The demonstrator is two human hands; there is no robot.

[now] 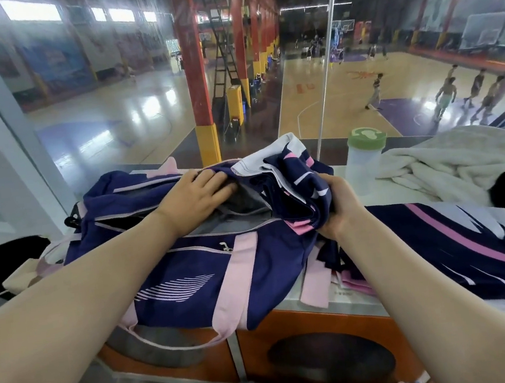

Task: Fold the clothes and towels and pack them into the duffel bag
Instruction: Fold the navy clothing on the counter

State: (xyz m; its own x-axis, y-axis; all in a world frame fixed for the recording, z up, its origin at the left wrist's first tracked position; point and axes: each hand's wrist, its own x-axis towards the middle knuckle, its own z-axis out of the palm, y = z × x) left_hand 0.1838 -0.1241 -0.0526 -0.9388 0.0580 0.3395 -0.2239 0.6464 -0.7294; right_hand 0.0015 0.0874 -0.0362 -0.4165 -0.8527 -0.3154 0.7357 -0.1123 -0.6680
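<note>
1. Duffel bag (pixel 190 261): navy with pink straps, lying on the counter (pixel 352 302), top zip parted and grey lining showing.
2. Left hand (pixel 197 197): its grip rests on the far lip of the bag mouth, fingers curled over the fabric edge, holding the opening apart.
3. Right hand (pixel 340 209): its grip is closed round a bunched navy, pink and white jersey (pixel 294 183), held at the right end of the opening, partly above it.
4. Step in hand, judged: feeding the jersey in. Best done by keeping the mouth wide, pressing the bundle down flat, and keeping its folds together.
5. Awaiting: a second patterned garment (pixel 458 240) spread flat and a white towel (pixel 449 162) heaped, both to the right of the bag.
</note>
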